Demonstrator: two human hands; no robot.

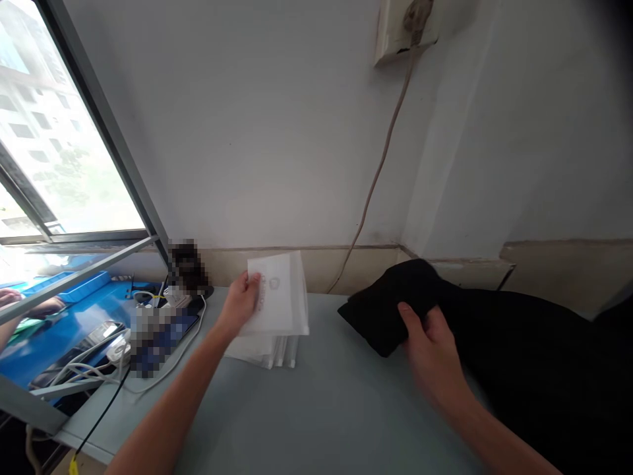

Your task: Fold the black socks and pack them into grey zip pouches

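My left hand [241, 300] grips a frosted zip bag [277, 297] by its left edge, thumb on top. The bag has grey print on it and is raised over a small pile of similar zip bags [267, 351] on the grey table [316, 409]. On the right, my right hand [430, 343] pinches a black cloth [400, 297] between thumb and fingers. The cloth is bunched at its left end and spreads over the right side of the table. What lies beneath the cloth is hidden.
A beige cable [378, 171] hangs from a wall socket [395, 30] behind the table. To the left, white cables [84, 369] and a phone [168, 336] lie by a metal frame [79, 274]. Another person's hand [49, 305] is beyond it, near a blue tray [74, 290].
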